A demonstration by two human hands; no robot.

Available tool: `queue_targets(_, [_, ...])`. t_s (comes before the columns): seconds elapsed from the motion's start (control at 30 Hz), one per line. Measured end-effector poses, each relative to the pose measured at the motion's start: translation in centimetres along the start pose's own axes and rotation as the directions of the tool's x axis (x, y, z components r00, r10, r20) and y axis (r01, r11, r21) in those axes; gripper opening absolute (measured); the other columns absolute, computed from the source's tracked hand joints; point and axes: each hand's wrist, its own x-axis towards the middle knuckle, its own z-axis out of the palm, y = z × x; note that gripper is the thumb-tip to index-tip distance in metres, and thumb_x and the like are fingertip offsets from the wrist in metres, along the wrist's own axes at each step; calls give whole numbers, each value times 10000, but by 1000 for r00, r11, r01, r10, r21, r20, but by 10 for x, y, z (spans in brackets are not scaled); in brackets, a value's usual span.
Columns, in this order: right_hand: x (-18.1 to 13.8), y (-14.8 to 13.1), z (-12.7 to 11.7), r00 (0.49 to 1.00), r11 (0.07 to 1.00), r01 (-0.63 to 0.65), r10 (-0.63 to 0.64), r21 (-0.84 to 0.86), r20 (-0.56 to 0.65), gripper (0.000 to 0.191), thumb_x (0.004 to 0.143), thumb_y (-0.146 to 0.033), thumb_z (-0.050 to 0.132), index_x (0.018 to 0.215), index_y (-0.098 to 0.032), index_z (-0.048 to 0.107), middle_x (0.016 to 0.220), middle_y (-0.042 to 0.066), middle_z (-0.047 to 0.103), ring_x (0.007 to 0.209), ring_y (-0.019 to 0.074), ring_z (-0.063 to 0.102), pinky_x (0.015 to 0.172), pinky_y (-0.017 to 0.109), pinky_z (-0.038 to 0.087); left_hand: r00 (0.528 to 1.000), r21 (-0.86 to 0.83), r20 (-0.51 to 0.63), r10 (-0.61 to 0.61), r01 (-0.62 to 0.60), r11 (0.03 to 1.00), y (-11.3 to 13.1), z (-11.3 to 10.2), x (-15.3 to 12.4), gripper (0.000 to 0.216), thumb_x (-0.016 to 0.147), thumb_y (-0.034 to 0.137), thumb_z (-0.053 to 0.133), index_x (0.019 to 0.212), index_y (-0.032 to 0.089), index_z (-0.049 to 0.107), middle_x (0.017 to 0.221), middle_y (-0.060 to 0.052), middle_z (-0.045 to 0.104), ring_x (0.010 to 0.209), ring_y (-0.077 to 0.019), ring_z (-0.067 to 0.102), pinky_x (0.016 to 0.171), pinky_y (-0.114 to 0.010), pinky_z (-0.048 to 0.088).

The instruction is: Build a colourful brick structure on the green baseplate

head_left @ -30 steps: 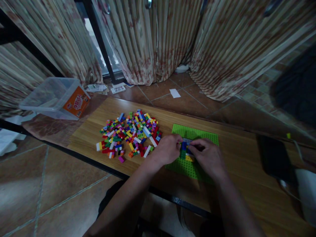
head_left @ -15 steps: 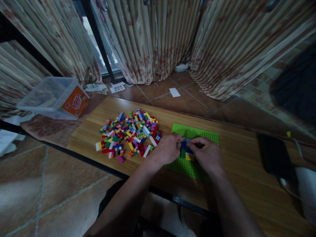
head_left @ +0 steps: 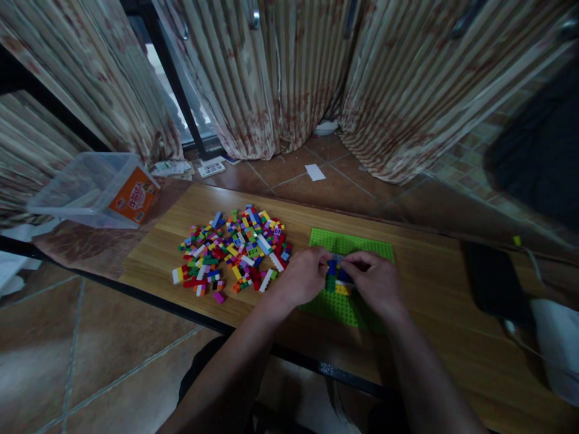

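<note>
A small build of toy bricks (head_left: pixel 332 282), with blue, green, yellow and white parts, sits on the green baseplate (head_left: pixel 353 241). My left hand (head_left: pixel 304 276) is closed at the build's left side, its thumb and forefinger pressed against the bricks. From the right, my right hand (head_left: pixel 374 282) pinches at a dark blue brick (head_left: pixel 344 275) on the build's upper part. The fingers cover some of the bricks, so the exact grip is partly hidden.
Left of the baseplate lies a loose pile of mixed bricks (head_left: pixel 242 247) on the wooden table (head_left: pixel 158 241). Beyond the table's left end stands a clear plastic bin (head_left: pixel 90 193) with an orange label. A black tablet-like object (head_left: pixel 495 277) and a white cable (head_left: pixel 527 346) lie at the right.
The camera view has shifted slightly. Both hands stay at the same build, with only small finger movement.
</note>
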Motion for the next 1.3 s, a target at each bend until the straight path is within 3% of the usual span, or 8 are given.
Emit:
queue_targets(0.17, [0, -1, -11, 1000, 986, -22, 24, 167, -11, 239, 788, -420, 633, 811, -209, 742, 853, 57, 753, 797, 226, 672, 762, 376, 502, 999, -95, -40, 4, -8, 995, -2, 2, 3, 259, 817, 47, 511, 1002, 147, 663, 902, -48, 723, 830, -152, 667, 813, -261, 516])
queue_targets(0.4, [-9, -6, -5, 987, 970, 56, -89, 237, 133, 243, 814, -422, 645, 875, -217, 761, 905, 56, 746, 816, 208, 670, 747, 349, 508, 998, -290, -62, 4, -22, 957, -1, 9, 5, 234, 820, 35, 528, 998, 141, 639, 898, -43, 701, 846, -138, 655, 817, -259, 522])
queue_targets(0.6, [-10, -7, -1, 989, 963, 53, -87, 264, 120, 208, 816, -394, 651, 852, -216, 755, 879, 44, 730, 798, 196, 653, 741, 339, 496, 995, -363, -99, -20, -18, 932, 2, 15, 5, 192, 835, 74, 563, 1006, 123, 635, 905, -58, 692, 831, -137, 653, 797, -255, 528])
queue_targets(0.77, [-7, 0, -8, 989, 979, 65, -89, 195, 120, 215, 827, -405, 642, 844, -214, 739, 854, 36, 708, 791, 195, 638, 745, 344, 481, 994, -189, -93, -59, 41, 981, 4, 6, 3, 315, 824, 61, 545, 1118, 125, 638, 991, -74, 721, 871, -160, 672, 840, -274, 525])
queue_targets(0.93, [-3, 9, -16, 975, 984, 160, -170, 82, 142, 178, 846, -376, 631, 827, -230, 731, 881, 29, 679, 843, 196, 628, 795, 352, 460, 995, 82, -41, -86, 89, 993, 4, -3, 1, 290, 864, 86, 470, 1021, 155, 703, 1000, -75, 745, 937, -195, 687, 872, -290, 510])
queue_targets(1.3, [-5, 5, -11, 938, 949, 306, -287, -78, 193, 156, 876, -302, 599, 811, -233, 722, 854, 40, 647, 854, 208, 589, 800, 356, 438, 1000, 151, 6, -30, 29, 988, 1, 1, -1, 287, 882, 136, 469, 1030, 183, 710, 1026, -58, 749, 954, -188, 690, 872, -276, 513])
